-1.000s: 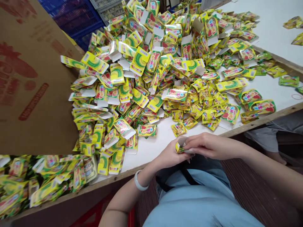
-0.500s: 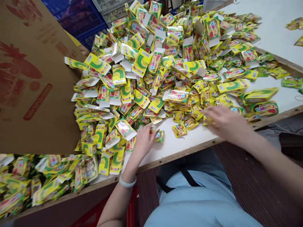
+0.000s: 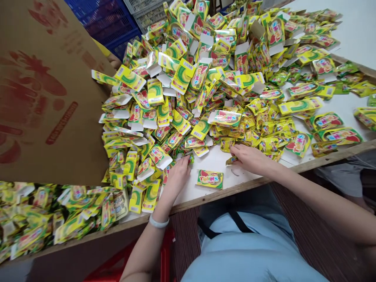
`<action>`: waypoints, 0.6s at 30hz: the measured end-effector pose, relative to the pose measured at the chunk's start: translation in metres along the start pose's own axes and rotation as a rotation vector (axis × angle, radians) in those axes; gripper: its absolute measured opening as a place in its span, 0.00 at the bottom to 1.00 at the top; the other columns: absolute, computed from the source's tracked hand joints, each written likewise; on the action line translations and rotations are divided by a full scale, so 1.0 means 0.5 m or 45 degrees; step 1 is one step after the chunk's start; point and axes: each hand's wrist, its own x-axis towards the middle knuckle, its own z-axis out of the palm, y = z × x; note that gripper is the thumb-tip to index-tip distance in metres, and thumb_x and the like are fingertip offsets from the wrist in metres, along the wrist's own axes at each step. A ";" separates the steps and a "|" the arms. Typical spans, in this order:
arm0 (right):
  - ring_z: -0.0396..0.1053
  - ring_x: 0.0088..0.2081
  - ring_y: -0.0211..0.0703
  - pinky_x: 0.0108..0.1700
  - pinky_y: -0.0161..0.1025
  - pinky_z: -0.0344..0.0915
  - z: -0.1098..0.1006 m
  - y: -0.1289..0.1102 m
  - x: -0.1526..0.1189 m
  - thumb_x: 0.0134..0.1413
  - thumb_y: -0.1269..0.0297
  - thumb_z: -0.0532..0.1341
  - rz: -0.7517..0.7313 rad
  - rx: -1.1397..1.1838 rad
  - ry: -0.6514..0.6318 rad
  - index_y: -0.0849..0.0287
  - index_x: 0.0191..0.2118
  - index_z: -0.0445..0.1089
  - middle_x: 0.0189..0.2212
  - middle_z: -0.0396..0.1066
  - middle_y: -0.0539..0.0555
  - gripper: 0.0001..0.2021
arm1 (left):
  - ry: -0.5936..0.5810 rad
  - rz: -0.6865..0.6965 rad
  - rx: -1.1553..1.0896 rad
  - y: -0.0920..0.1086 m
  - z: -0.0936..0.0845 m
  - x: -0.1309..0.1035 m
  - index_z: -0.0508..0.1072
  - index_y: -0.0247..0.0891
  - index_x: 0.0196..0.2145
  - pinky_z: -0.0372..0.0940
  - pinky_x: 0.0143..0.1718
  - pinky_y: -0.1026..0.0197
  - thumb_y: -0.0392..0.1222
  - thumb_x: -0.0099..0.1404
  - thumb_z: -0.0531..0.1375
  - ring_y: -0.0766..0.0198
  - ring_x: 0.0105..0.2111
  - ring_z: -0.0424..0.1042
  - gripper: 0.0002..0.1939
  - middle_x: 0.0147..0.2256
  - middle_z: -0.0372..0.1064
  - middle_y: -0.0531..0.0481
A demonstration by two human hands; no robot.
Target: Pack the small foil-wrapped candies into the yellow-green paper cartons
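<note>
A large heap of small yellow and green boxes [image 3: 155,92] covers the white table [image 3: 188,192]. At the heap's lower edge, my left hand [image 3: 178,175] has its fingers closed at the tips on a small green packet [image 3: 190,158], partly hidden by them. My right hand [image 3: 249,158] pinches a small yellow packet [image 3: 232,160] near the front of the pile of yellow packets [image 3: 268,143]. Between and below the hands, a flat box [image 3: 209,178] with colourful lettering lies alone near the table's edge.
A big brown carton [image 3: 55,98] stands at the left, with more boxes [image 3: 79,211] below it. Blue crates [image 3: 102,19] and a grey crate [image 3: 147,13] are behind. A red stool [image 3: 166,250] stands under the table's front edge.
My right hand has moved left to the small yellow packets. The flat box now lies by itself near the front edge, close to my left hand. The view has shifted slightly.
</note>
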 end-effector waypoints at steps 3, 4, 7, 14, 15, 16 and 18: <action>0.71 0.35 0.47 0.38 0.40 0.66 0.014 0.014 -0.019 0.62 0.66 0.60 0.052 0.410 0.104 0.61 0.39 0.71 0.33 0.74 0.56 0.05 | 0.033 -0.070 -0.268 0.015 -0.004 0.005 0.69 0.33 0.57 0.71 0.48 0.50 0.36 0.70 0.51 0.52 0.44 0.78 0.20 0.48 0.76 0.37; 0.72 0.36 0.46 0.39 0.41 0.67 0.021 0.012 -0.022 0.63 0.63 0.60 0.027 0.572 0.153 0.60 0.39 0.72 0.34 0.74 0.55 0.07 | 0.042 -0.094 -0.407 0.026 -0.008 0.007 0.70 0.34 0.57 0.73 0.45 0.52 0.39 0.70 0.51 0.54 0.41 0.79 0.20 0.46 0.77 0.38; 0.70 0.50 0.47 0.52 0.45 0.67 0.037 -0.015 -0.019 0.64 0.59 0.60 -0.154 0.935 0.307 0.58 0.39 0.74 0.49 0.71 0.59 0.09 | 0.042 -0.141 -0.871 0.072 -0.022 0.011 0.73 0.35 0.55 0.75 0.38 0.56 0.46 0.70 0.54 0.57 0.38 0.79 0.21 0.44 0.78 0.42; 0.70 0.40 0.43 0.36 0.37 0.70 0.048 -0.087 0.016 0.61 0.50 0.60 -0.056 1.331 0.386 0.59 0.31 0.70 0.38 0.69 0.56 0.16 | -0.175 -0.228 -1.518 0.152 -0.034 -0.010 0.75 0.35 0.52 0.76 0.39 0.53 0.61 0.65 0.59 0.53 0.40 0.79 0.29 0.46 0.78 0.40; 0.69 0.37 0.41 0.34 0.36 0.70 0.050 -0.089 0.016 0.60 0.49 0.61 -0.010 1.382 0.378 0.59 0.31 0.68 0.34 0.69 0.54 0.17 | -0.186 -0.221 -1.549 0.156 -0.030 -0.015 0.75 0.35 0.52 0.76 0.40 0.53 0.61 0.64 0.61 0.52 0.41 0.79 0.29 0.46 0.77 0.40; 0.69 0.34 0.40 0.32 0.35 0.69 0.053 -0.089 0.015 0.58 0.48 0.63 0.031 1.436 0.366 0.58 0.32 0.67 0.32 0.68 0.52 0.17 | -0.176 -0.212 -1.555 0.157 -0.025 -0.018 0.75 0.35 0.53 0.76 0.42 0.53 0.60 0.62 0.63 0.52 0.42 0.79 0.29 0.46 0.77 0.40; 0.69 0.32 0.38 0.32 0.34 0.69 0.055 -0.087 0.012 0.53 0.48 0.66 0.070 1.555 0.294 0.57 0.38 0.67 0.32 0.69 0.49 0.18 | -0.117 -0.177 -1.504 0.156 -0.011 -0.024 0.75 0.36 0.53 0.75 0.42 0.54 0.56 0.62 0.65 0.52 0.45 0.77 0.27 0.49 0.75 0.39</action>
